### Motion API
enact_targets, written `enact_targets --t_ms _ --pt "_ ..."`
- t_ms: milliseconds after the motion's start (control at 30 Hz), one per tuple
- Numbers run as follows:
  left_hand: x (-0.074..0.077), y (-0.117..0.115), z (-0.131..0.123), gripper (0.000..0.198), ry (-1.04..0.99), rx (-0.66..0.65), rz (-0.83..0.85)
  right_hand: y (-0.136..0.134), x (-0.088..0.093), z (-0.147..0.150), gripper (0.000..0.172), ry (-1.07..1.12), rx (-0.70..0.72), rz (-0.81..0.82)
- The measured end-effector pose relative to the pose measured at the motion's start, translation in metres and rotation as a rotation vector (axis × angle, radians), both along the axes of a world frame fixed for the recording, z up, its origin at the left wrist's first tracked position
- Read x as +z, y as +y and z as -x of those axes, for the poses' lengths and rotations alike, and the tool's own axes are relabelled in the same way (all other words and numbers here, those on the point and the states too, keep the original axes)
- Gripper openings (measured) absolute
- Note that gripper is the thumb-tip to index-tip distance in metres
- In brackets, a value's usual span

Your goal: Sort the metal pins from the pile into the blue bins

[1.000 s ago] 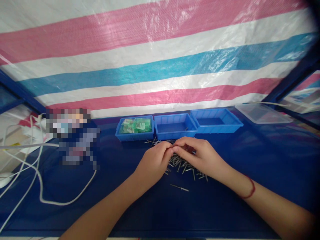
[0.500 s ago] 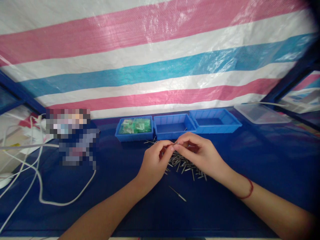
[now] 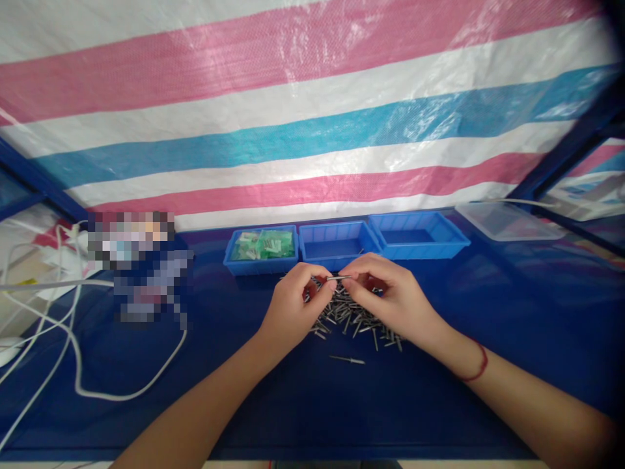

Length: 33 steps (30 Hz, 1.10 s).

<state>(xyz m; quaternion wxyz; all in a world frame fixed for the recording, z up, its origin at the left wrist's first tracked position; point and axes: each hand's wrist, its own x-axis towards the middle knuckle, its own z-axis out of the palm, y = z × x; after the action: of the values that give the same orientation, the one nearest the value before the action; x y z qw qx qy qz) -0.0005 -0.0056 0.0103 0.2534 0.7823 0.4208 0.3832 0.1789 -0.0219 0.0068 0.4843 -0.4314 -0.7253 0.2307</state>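
Observation:
Between the fingertips of both hands lies a thin metal blind rivet (image 3: pixel 339 278), held roughly level above the pile. My left hand (image 3: pixel 297 301) pinches its left end with thumb and forefinger. At the other end, my right hand (image 3: pixel 393 294) grips it the same way; a dark red cord circles that wrist. Below the hands spreads a heap of similar rivets (image 3: pixel 349 318), partly covered by the fingers. One loose rivet (image 3: pixel 347 359) rests apart from the heap, nearer to me.
Behind the hands stand three blue bins: the left bin (image 3: pixel 261 267) holds green-and-clear packets (image 3: pixel 266 245), beside a middle bin (image 3: pixel 332 247) and a right bin (image 3: pixel 424 246). A clear plastic lid (image 3: pixel 508 223) lies far right. White cables (image 3: pixel 78 365) loop across the left side.
My fingertips have moved slightly apart, so more of the held rivet shows. The loose rivet near me has turned from slanted to nearly level and sits a little farther away.

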Motion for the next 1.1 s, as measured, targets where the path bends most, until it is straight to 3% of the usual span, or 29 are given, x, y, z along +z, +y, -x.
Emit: enact_targets --t_ms 167,300,433,567,733,967,1100 --pt "0.001 0.002 0.002 0.013 0.027 0.027 0.008 0.008 0.001 -0.006 0.015 -0.174 -0.073 -0.206" --pt "0.003 0.005 0.005 0.02 0.049 0.039 -0.013 0.028 -0.003 -0.022 0.019 -0.314 -0.297 -0.326" --pt "0.006 0.008 0.01 0.015 0.214 -0.066 -0.058 0.048 -0.01 -0.037 0.025 -0.483 -0.482 -0.326" --pt "0.005 0.008 0.012 0.012 0.452 -0.234 -0.15 0.053 -0.012 -0.042 0.03 -0.564 -0.553 -0.296" --pt "0.0 0.004 0.009 0.018 0.634 -0.268 -0.2 0.036 -0.006 -0.034 0.024 -0.502 -0.457 -0.288" --pt "-0.005 0.002 0.005 0.02 0.637 -0.298 -0.241 0.01 -0.006 -0.009 0.015 -0.444 -0.149 -0.271" --pt "-0.009 0.002 0.004 0.023 0.618 -0.279 -0.27 0.004 -0.006 0.0 0.015 -0.427 -0.047 -0.24"
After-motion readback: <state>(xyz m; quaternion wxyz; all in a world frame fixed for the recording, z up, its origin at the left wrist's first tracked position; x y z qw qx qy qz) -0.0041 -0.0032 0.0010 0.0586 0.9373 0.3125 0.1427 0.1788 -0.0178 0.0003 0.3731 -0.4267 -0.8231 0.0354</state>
